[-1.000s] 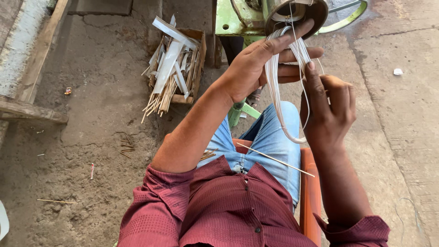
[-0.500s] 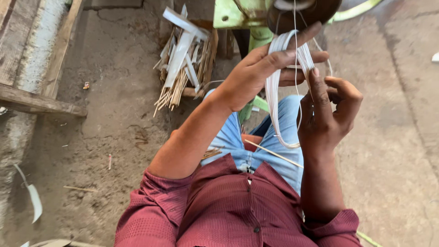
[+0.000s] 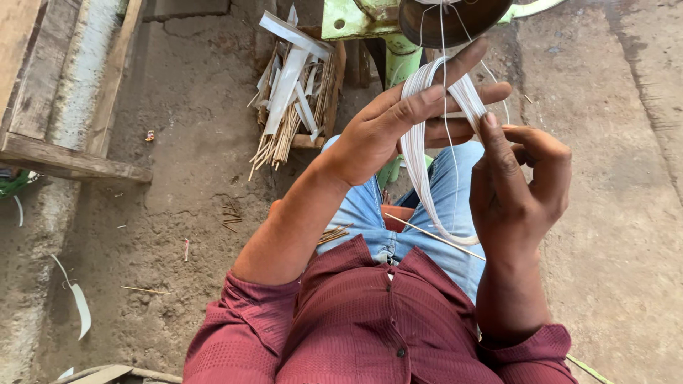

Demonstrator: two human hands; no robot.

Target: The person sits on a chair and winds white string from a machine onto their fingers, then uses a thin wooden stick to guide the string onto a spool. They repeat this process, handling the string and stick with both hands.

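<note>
1. Two hands held one loop of white strips (image 3: pixel 427 171): left hand (image 3: pixel 398 131) inside its top, right hand (image 3: pixel 519 188) pinching its right side.
2. Winding looked underway; next turn needed steady tension from the far spool (image 3: pixel 455 18).

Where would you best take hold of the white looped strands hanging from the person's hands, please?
Probably at the free bottom bend of the white looped strands, coming from below: there they hang clear over the lap, while the top is wrapped over the left hand and pinched by the right hand.
</note>
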